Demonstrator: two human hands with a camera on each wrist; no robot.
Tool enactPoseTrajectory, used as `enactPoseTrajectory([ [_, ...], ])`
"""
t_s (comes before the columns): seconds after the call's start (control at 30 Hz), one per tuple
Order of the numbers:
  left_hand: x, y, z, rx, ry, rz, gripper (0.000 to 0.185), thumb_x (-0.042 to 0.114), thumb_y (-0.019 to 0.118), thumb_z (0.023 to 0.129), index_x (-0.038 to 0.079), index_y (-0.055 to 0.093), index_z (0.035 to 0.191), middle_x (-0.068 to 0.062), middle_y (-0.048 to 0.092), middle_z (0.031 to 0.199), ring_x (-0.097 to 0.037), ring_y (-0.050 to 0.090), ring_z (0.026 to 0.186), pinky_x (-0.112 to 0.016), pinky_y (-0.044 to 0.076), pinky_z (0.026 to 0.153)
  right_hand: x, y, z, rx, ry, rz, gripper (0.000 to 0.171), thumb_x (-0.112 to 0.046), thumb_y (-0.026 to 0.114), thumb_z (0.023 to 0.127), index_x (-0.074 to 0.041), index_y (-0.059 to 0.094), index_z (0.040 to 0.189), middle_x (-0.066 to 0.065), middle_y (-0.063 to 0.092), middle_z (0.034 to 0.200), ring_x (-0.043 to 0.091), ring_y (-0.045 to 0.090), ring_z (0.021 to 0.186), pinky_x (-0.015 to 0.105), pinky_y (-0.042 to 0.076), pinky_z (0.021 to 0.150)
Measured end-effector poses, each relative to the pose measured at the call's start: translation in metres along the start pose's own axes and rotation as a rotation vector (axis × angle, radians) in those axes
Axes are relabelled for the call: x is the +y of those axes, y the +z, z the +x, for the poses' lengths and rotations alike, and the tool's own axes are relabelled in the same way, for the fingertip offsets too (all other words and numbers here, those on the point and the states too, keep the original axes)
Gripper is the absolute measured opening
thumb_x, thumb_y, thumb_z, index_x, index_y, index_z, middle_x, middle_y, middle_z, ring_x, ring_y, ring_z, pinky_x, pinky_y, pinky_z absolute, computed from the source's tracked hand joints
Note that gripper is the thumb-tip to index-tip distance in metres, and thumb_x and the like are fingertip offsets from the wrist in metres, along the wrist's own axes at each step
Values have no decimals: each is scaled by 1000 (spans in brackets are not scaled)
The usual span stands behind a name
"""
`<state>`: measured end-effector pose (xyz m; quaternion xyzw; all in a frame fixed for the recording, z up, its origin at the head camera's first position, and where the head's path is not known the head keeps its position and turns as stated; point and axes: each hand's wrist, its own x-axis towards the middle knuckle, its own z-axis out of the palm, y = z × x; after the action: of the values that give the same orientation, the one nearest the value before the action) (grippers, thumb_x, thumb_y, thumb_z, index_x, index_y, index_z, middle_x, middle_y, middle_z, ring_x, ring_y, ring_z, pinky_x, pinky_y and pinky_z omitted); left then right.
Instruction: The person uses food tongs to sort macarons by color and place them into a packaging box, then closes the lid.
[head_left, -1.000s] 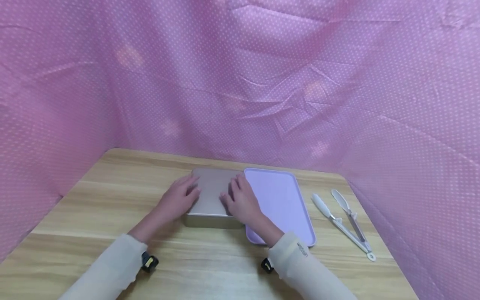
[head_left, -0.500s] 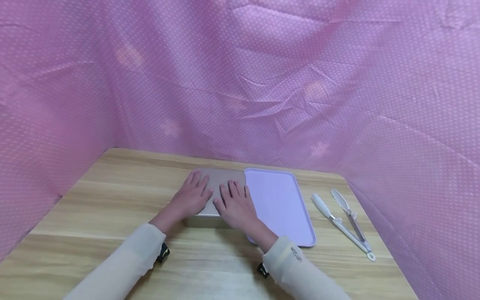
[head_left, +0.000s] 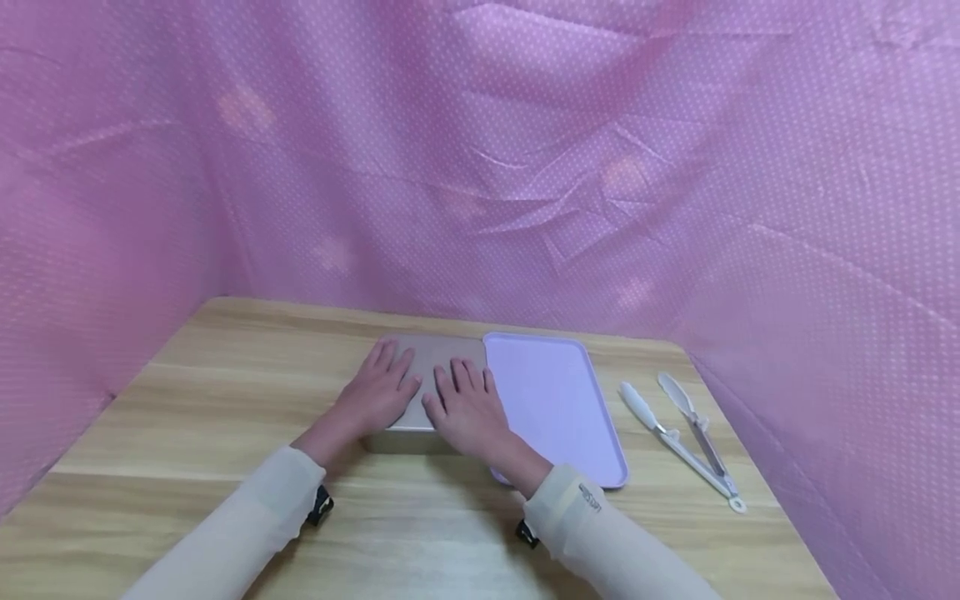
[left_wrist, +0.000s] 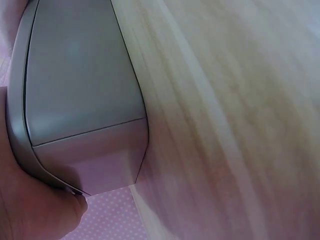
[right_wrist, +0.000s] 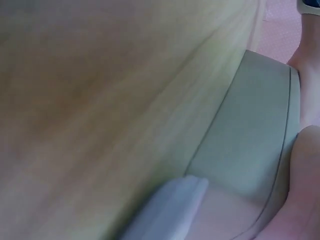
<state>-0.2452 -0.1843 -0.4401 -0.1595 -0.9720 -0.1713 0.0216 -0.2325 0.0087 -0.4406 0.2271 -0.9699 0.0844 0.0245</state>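
Note:
A metallic, beige-grey rectangular box with a flat lid [head_left: 429, 350] sits on the wooden table, its lid seam visible along the side wall [left_wrist: 85, 75]. My left hand [head_left: 377, 393] rests palm down on the left part of the lid, fingers straight and spread. On the lid's right part lies my right hand [head_left: 470, 414], also flat with its fingers extended. In the left wrist view the lid looks seated against the box body. What the box holds is hidden.
A pale purple tray [head_left: 551, 400] lies flat against the box's right side. Farther right are white-tipped tongs [head_left: 690, 450], spread apart on the wooden table [head_left: 187, 417]. Pink dotted cloth [head_left: 480, 167] hangs behind and at both sides.
Both hands have shifted from the lid's outer edges inward onto its top and flattened there, mostly in the first half second. The box, tray and tongs stay put.

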Motion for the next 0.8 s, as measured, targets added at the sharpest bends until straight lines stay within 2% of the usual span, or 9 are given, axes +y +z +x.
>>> enactPoseTrajectory([
  [0.13,-1,-2,0,-19,-24,-9,68,49,26,108,5,23,160,-24,5,167,-42,1,156,-60,9,127,5,-7,7,-18,19,102,76,-61,23,104,-10,30,159,18,20,167,33,15,155,55,12,128],
  [0.23,0,-7,4,-8,-28,-11,68,50,31,107,5,26,159,-25,5,167,-44,4,155,-64,12,125,15,-10,20,40,45,162,80,-62,31,102,-2,37,155,22,26,162,35,23,152,50,19,127],
  [0.33,0,-9,13,8,-28,-4,69,49,33,107,4,28,159,-26,4,167,-45,5,155,-62,12,125,28,-9,34,94,82,162,80,-61,35,102,2,39,151,22,32,156,35,29,147,46,23,126],
  [0.47,-4,-7,25,-4,-49,-11,70,50,31,107,4,25,159,-25,3,168,-43,2,155,-61,11,126,37,-5,43,50,137,152,83,-60,34,103,3,28,156,22,24,163,34,20,153,44,17,129],
  [0.6,-13,-4,30,-35,-72,-25,72,52,26,107,5,19,161,-23,1,168,-41,0,156,-58,9,127,35,-2,46,10,164,180,85,-61,31,103,1,20,159,20,11,168,33,8,157,42,10,130],
  [0.8,-18,0,30,-43,-96,-58,75,56,23,106,6,14,162,-20,-5,169,-39,-5,156,-60,11,126,32,0,47,6,165,178,85,-61,30,103,1,18,160,21,7,169,34,4,157,43,14,129],
])
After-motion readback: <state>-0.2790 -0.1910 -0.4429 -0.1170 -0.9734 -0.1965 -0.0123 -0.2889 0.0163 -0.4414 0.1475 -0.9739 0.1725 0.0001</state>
